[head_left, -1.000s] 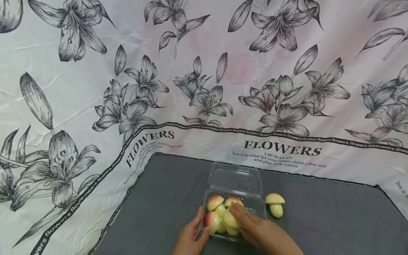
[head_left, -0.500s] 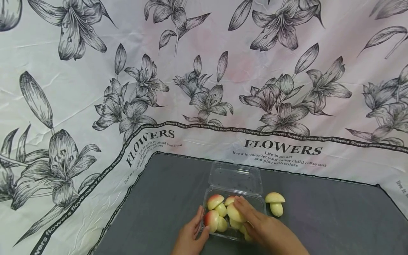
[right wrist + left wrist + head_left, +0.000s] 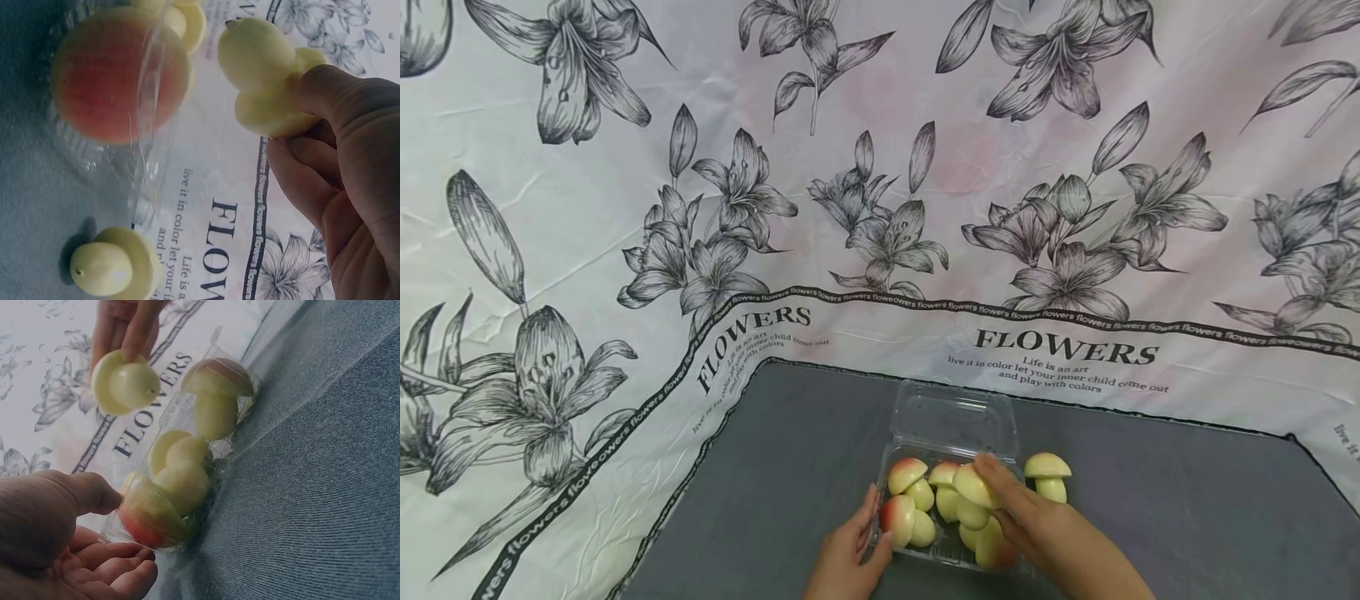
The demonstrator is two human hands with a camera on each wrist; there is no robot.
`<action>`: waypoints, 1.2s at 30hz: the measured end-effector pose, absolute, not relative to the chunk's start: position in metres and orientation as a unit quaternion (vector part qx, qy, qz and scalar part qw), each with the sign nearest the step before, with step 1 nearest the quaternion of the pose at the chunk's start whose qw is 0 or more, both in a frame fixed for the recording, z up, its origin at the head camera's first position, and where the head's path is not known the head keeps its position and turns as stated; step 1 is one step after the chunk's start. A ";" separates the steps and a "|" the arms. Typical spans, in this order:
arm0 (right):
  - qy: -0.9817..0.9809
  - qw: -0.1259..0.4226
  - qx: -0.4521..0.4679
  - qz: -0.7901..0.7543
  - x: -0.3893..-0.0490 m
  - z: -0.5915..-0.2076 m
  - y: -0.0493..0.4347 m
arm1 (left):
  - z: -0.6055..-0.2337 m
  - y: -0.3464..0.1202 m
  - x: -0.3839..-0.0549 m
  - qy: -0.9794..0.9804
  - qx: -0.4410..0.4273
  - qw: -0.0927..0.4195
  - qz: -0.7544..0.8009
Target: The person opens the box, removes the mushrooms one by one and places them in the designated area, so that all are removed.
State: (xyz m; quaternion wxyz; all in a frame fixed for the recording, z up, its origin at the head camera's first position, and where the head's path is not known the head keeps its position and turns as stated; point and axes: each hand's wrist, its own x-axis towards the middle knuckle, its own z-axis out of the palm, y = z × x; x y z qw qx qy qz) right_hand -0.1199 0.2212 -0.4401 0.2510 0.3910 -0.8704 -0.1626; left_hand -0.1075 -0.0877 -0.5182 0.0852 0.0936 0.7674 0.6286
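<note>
Floral-printed cloth (image 3: 880,225) hung behind a dark grey tabletop (image 3: 775,467), on which an open clear box (image 3: 942,553) stood, its lid (image 3: 955,421) folded back. The right hand (image 3: 1052,533) had just shifted rightward over it, carrying one mushroom-shaped piece (image 3: 972,487) and bringing more of a red-capped piece (image 3: 988,543) into view at the near right. That seemed to leave the carried piece free of its neighbours but not yet set down. Also in the box were a far-left piece (image 3: 908,477), a near-left piece (image 3: 898,520) and a middle piece (image 3: 942,476); a loose piece (image 3: 1047,465) rested just beside it, on the right.

Reaching in from the near right, the right hand pinched its piece by the cap, thumb against fingers, above the box. The left hand (image 3: 850,546) stayed low, thumb and curled fingers gripping the box's near-left corner.
</note>
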 end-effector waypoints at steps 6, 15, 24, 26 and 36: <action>-0.879 0.263 0.398 0.008 -0.120 -0.439 0.228 | -0.518 -0.086 -0.107 0.768 0.082 0.088 0.629; -0.882 0.228 0.367 0.189 -0.122 -0.438 0.239 | -0.517 -0.086 -0.107 0.766 0.078 0.087 0.632; -0.892 0.225 0.346 0.183 -0.122 -0.431 0.261 | -0.517 -0.087 -0.107 0.766 0.081 0.088 0.632; -0.898 0.223 0.338 0.173 -0.122 -0.430 0.266 | -0.517 -0.087 -0.107 0.766 0.080 0.087 0.631; -0.915 0.235 0.295 0.143 -0.123 -0.431 0.282 | -0.517 -0.086 -0.107 0.767 0.080 0.088 0.631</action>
